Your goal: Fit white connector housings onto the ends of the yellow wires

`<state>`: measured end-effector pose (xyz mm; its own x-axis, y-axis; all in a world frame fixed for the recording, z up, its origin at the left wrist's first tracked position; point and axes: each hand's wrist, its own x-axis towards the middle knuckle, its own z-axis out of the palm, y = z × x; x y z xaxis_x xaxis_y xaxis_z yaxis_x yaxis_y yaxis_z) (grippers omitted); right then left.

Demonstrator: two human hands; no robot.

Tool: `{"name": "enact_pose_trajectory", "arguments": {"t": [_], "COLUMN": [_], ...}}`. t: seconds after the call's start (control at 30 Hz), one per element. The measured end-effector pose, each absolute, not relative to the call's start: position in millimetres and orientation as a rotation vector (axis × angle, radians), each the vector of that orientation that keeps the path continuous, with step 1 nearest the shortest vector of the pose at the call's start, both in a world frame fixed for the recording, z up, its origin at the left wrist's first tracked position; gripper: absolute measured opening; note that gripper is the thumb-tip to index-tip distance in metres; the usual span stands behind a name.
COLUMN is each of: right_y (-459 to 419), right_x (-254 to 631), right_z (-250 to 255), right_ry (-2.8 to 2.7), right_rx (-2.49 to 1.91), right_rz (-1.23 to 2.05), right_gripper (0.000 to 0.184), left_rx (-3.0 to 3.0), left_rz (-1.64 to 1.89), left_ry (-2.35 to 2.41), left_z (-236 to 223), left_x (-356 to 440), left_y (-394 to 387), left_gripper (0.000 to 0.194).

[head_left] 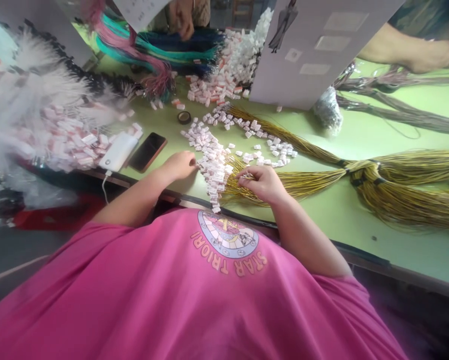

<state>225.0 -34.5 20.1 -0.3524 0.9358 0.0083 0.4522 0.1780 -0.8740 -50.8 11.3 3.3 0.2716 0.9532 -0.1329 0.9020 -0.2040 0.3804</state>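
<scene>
My left hand rests on the green table, fingers curled at the edge of a strip of small white plastic connectors; what it pinches, if anything, is too small to name. My right hand is closed on thin yellow wire ends at the near tip of a big yellow wire bundle that fans out to the right. More white connectors lie scattered just beyond both hands.
A phone and a white power bank lie left of my hands, beside heaps of finished white-wired pieces. Coloured wire bundles, a connector pile, a grey divider board and other people's hands are across the table.
</scene>
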Motion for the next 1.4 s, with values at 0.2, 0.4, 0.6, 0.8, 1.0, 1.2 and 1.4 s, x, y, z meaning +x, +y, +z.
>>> {"name": "enact_pose_trajectory", "arguments": {"t": [0.2,0.4,0.6,0.8,1.0,1.2,1.4], "right_y": [-33.2,-32.4,-32.8,-36.6,-37.3,-36.8,-38.0], "right_x": [222.2,220.6,221.3,217.2,214.5,214.1,211.7], "right_z": [17.9,17.9,18.0,19.6,20.8,17.1,12.4], "right_ry": [-1.955,-1.933,-1.821,-1.798,-1.773,-1.812,-1.828], "right_rx": [-1.364,-1.321,-1.323,-1.333,-1.414,-1.451,-1.418], "right_rz": [1.041,1.057,1.083,1.014,0.989,0.945,0.967], "right_gripper": [0.017,0.015,0.022,0.022,0.021,0.018,0.017], "left_rx": [1.866,1.545,1.289,1.055,1.024,1.200,1.617], "left_rz": [0.565,0.753,0.671,0.765,0.717,0.755,0.829], "left_ry": [1.523,1.016,0.872,0.901,1.022,1.065,1.080], "left_z": [18.0,32.3,31.8,24.0,25.5,25.3,28.6], "left_x": [-33.9,-1.1,18.7,26.1,28.9,28.2,30.1], "left_y": [2.8,-14.5,-12.6,-12.8,-16.2,-18.0,-17.3], "left_gripper": [0.015,0.021,0.017,0.028,0.017,0.018,0.011]}}
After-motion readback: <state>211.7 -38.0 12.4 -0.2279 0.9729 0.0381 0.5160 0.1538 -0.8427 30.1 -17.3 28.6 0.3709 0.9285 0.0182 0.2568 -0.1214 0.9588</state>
